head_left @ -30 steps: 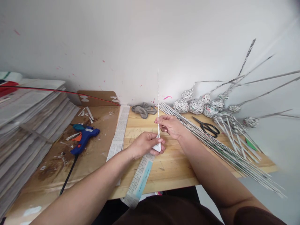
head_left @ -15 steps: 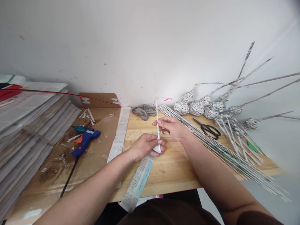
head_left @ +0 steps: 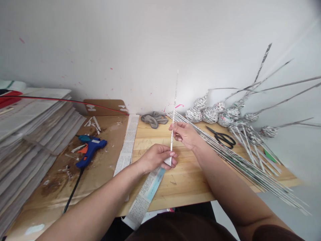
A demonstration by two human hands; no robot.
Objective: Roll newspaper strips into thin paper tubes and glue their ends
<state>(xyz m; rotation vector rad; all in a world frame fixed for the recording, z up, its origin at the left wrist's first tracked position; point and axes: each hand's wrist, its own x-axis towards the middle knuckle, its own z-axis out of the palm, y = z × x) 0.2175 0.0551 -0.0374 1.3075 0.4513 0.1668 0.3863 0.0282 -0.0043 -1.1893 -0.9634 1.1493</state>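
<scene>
The left hand (head_left: 160,157) pinches the wide lower end of the thin rolled-newspaper tube (head_left: 175,107), the loose newspaper strip (head_left: 146,195) (blue-patched) hanging below that grip; just above, the right hand (head_left: 184,134) closes thumb and fingers on the shaft, the tube rising nearly upright past both; farther right lie black-handled scissors (head_left: 223,138)

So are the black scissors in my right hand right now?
No, the black scissors lie on the wooden table, while the right hand holds a thin paper stick.
</scene>
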